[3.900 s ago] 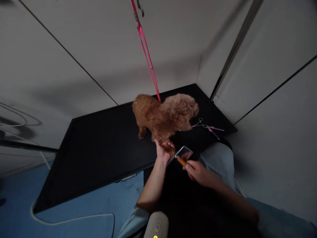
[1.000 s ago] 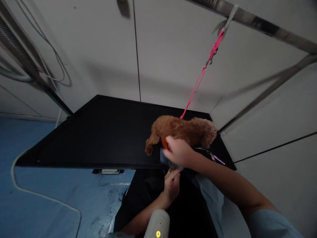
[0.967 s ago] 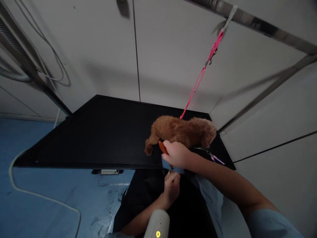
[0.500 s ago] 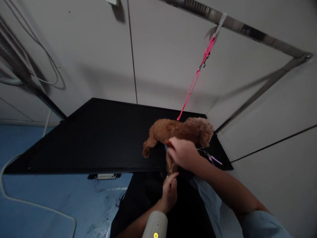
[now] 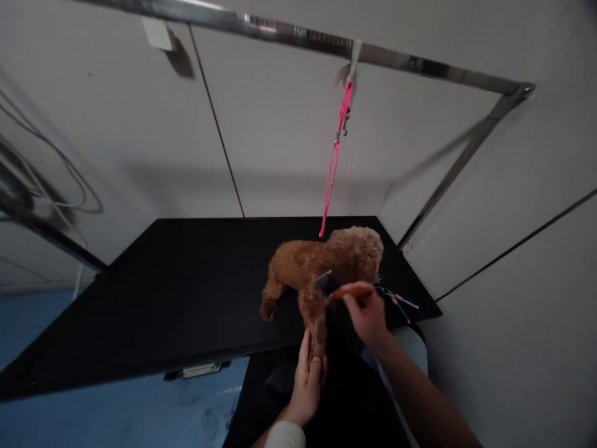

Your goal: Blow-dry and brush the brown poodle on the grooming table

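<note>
A curly brown dog (image 5: 298, 258) is on the black table (image 5: 196, 286), its head toward the right. One of its legs (image 5: 315, 314) stretches over the near edge toward me. My left hand (image 5: 308, 379) is closed around the lower end of that leg. In my right hand (image 5: 370, 314) is a slicker brush (image 5: 352, 290) with an orange handle. The dark head of the brush is at the top of the leg, against or just beside the fur; contact cannot be told for sure.
Scissors with purple handles (image 5: 401, 302) lie at the table's right end. A pink grooming loop (image 5: 330, 180) hangs from a metal bar (image 5: 298, 38) above the dog. Pale cables (image 5: 65, 180) run along the wall at left. The floor (image 5: 186, 410) is blue.
My right hand has moved right, off the leg, and the brush now shows clearly. My left hand still holds the leg. The view has tilted upward and shifted.
</note>
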Motion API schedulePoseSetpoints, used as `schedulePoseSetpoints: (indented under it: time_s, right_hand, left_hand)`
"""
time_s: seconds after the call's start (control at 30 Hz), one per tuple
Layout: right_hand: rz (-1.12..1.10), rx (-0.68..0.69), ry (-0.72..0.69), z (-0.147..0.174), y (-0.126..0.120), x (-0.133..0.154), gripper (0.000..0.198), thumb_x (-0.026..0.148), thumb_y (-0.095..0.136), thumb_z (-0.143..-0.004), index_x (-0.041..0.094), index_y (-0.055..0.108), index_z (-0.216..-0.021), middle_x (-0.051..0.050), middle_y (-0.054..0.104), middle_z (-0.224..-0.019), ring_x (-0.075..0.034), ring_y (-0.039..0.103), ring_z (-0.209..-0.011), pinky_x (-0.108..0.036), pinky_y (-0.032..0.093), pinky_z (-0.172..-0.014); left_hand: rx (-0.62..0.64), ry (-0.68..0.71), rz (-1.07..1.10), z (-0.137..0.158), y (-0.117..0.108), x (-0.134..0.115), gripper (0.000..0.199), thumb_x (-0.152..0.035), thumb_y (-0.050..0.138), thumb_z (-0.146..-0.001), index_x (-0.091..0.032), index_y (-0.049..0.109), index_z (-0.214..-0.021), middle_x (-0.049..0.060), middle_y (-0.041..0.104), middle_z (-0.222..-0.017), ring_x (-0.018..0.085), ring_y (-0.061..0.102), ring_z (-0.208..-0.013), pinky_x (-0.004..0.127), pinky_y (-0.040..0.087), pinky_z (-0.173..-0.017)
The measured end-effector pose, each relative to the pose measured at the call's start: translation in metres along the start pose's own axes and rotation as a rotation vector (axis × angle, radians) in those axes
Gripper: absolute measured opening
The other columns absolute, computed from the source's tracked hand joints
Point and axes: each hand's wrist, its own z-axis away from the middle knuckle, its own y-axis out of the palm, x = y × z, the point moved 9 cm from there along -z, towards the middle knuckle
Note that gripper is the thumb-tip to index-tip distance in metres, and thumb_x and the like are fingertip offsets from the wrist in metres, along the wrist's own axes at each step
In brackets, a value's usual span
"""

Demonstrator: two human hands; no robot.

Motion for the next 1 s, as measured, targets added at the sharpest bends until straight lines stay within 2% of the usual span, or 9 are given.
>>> schedulePoseSetpoints:
  time_s: [0.1,0.2,0.27,0.37,0.5,0.67,0.77,0.87,1.0]
  right_hand:
    - [-0.101,0.027,0.020,-0.005,-0.002,-0.012,0.011,0.025,0.061,-0.081,0.020,0.060,-0.091,-0.005,0.072,-0.086,-0.019,0.070,-0.081,-0.032,0.056,-0.076]
    - [-0.067,-0.386,-0.028,-0.003,-0.044,-0.016,0.011,0.026,0.060,-0.082,0.020,0.060,-0.092,-0.008,0.071,-0.093,-0.022,0.068,-0.090,-0.039,0.054,-0.086]
    - [-0.117,-0.360,-0.074,-0.003,-0.041,-0.016,0.011,0.026,0.061,-0.082,0.021,0.061,-0.092,-0.008,0.071,-0.096,-0.022,0.067,-0.093,-0.040,0.053,-0.088]
    - [-0.297,-0.032,-0.010,-0.009,-0.006,-0.022,0.009,0.026,0.062,-0.082,0.021,0.061,-0.089,-0.006,0.071,-0.088,-0.019,0.069,-0.083,-0.033,0.057,-0.078]
    - [-0.372,-0.307,0.064,-0.002,-0.026,-0.035,0.013,0.029,0.060,-0.083,0.020,0.059,-0.092,-0.007,0.069,-0.093,-0.019,0.067,-0.090,-0.035,0.054,-0.086]
    - [-0.492,0.102,0.210,0.024,0.016,-0.041,0.013,0.028,0.062,-0.082,0.020,0.059,-0.092,-0.004,0.070,-0.085,-0.018,0.068,-0.081,-0.031,0.055,-0.076]
    - [-0.444,-0.079,0.250,0.034,0.002,-0.047,0.014,0.029,0.061,-0.083,0.020,0.058,-0.094,-0.005,0.069,-0.092,-0.018,0.067,-0.087,-0.032,0.053,-0.082]
    - [-0.486,0.024,0.244,0.031,0.010,-0.049,0.014,0.031,0.062,-0.081,0.020,0.059,-0.090,-0.004,0.068,-0.088,-0.017,0.066,-0.082,-0.030,0.054,-0.077]
    - [-0.439,-0.337,0.342,0.041,-0.031,-0.089,0.021,0.038,0.065,-0.077,0.021,0.054,-0.082,0.000,0.063,-0.075,-0.015,0.061,-0.069,-0.028,0.051,-0.066]
  left_hand:
    - [0.058,-0.080,-0.062,0.001,-0.008,-0.001,0.085,-0.053,0.068,-0.075,-0.021,0.035,-0.146,0.003,0.065,-0.074,0.014,0.058,-0.060,0.022,0.046,-0.052]
    - [0.099,-0.113,-0.124,0.004,-0.015,-0.010,0.082,-0.053,0.068,-0.075,-0.021,0.038,-0.144,-0.005,0.051,-0.052,0.010,0.043,-0.042,0.020,0.035,-0.041]
    - [0.073,-0.112,-0.137,0.006,-0.020,-0.018,0.073,-0.053,0.071,-0.072,-0.023,0.050,-0.135,-0.005,0.049,-0.050,0.008,0.040,-0.040,0.019,0.033,-0.040]
    - [0.024,-0.112,-0.139,0.009,-0.021,-0.029,0.065,-0.057,0.074,-0.067,-0.023,0.060,-0.121,-0.006,0.046,-0.047,0.006,0.035,-0.036,0.017,0.027,-0.037]
    - [0.054,-0.150,-0.220,0.010,-0.013,-0.038,0.059,-0.059,0.075,-0.064,-0.020,0.065,-0.106,-0.005,0.049,-0.049,0.006,0.037,-0.037,0.018,0.029,-0.040]
    - [0.010,-0.052,-0.497,0.011,-0.014,-0.054,0.062,-0.065,0.068,-0.066,-0.015,0.069,-0.102,0.000,0.058,-0.058,0.012,0.050,-0.050,0.023,0.040,-0.049]
    - [-0.014,0.045,-0.662,0.016,-0.018,-0.061,0.071,-0.066,0.060,-0.073,-0.013,0.063,-0.119,0.007,0.067,-0.079,0.019,0.061,-0.071,0.028,0.049,-0.064]
    - [0.058,0.116,-0.737,0.019,-0.013,-0.065,0.069,-0.061,0.051,-0.083,-0.015,0.049,-0.136,0.008,0.068,-0.087,0.019,0.061,-0.074,0.030,0.050,-0.068]
    - [0.388,0.058,-0.754,0.018,0.014,-0.072,0.046,-0.056,0.044,-0.090,-0.018,0.064,-0.107,0.005,0.065,-0.073,0.015,0.057,-0.058,0.026,0.047,-0.056]
